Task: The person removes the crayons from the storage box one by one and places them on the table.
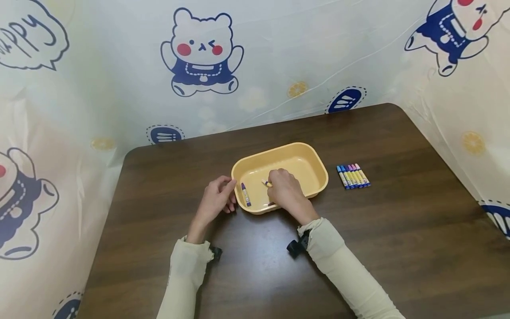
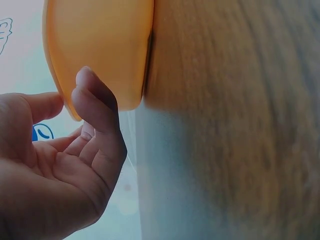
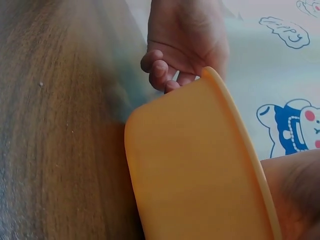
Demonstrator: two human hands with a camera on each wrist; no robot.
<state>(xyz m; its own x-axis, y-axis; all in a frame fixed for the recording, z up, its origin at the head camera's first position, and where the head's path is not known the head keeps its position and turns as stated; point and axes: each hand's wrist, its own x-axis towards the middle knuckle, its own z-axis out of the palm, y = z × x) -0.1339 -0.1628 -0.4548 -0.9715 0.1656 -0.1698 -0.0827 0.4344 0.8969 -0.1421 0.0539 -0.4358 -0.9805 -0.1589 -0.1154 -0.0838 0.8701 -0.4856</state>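
Note:
A yellow plastic tray stands on the table. At its left end my left hand pinches the rim, thumb on top and fingers against the outer wall, as the left wrist view shows up close. My right hand reaches down into the tray and holds a crayon with a pale tip; most of it is covered by the fingers. A purple crayon lies inside near the left wall. Part of a dark crayon shows under the right hand. The tray's wall hides the right fingers in the right wrist view.
Right of the tray, several crayons lie side by side in a row, blue through purple to pink. The dark wooden table has a printed curtain behind it and at both sides.

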